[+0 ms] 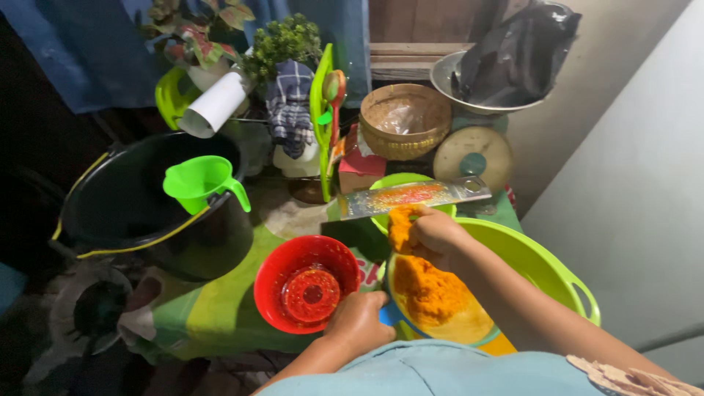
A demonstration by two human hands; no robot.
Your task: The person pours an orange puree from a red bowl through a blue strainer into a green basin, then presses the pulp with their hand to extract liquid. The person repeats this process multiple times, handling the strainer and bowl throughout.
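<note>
Orange pulp (433, 297): heaped in a shallow bowl (480, 334) nearest the body, itself set in a lime-green basin (543, 264).
Left hand (359, 323): closed on the bowl's blue rim, at its left.
Red bowl (282, 282): just left of that hand; ridged red insert inside.
Right hand (433, 235): clasped round an orange lump (400, 224), directly above the heap.
Metal grater (414, 196): touching the lump on its far side; long axis left to right, orange smeared midway.
Black bucket (125, 213): far left on the worktop; green jug (202, 183) hung on its rim.
</note>
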